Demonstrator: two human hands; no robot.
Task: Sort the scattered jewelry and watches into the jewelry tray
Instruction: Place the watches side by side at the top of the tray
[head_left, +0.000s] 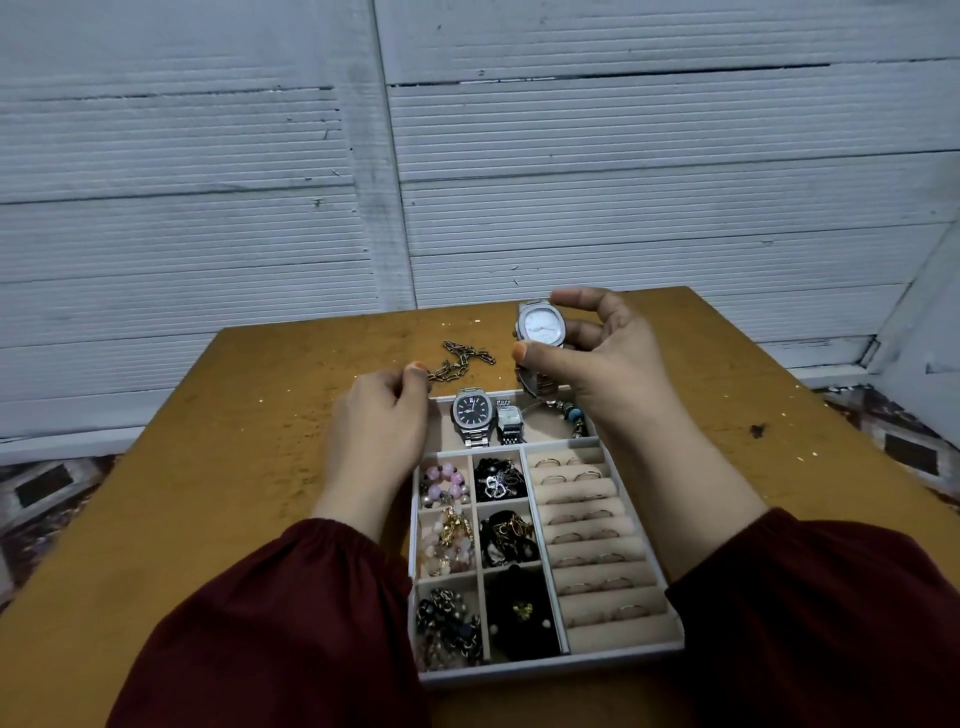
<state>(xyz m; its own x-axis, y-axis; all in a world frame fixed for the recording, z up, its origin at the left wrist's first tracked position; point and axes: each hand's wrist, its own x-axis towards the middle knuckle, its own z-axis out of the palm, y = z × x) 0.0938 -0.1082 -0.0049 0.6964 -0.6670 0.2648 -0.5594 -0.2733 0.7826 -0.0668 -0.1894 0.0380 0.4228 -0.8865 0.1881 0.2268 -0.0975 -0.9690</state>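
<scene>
A: Where is the white-faced watch (541, 325)?

B: In the air, above the far edge of the jewelry tray (550, 670). The person's right hand (597, 353) pinches its case between thumb and curled fingers, and the metal band hangs down behind the thumb.

A: And the left hand (382, 415)?

B: It sits at the tray's far left corner with its fingers curled in. Its fingertips meet the near end of a link chain (462, 358) lying on the wooden table (208, 467). Whether they actually grip the chain cannot be told.

A: What is in the tray?

B: The far compartment holds a dark-faced watch (471, 410), a small silver watch (509, 418) just beside it, and a beaded bracelet (574, 415). Rings (587, 519) sit in the padded rolls on the right. Beads and tangled pieces fill the small compartments on the left.
</scene>
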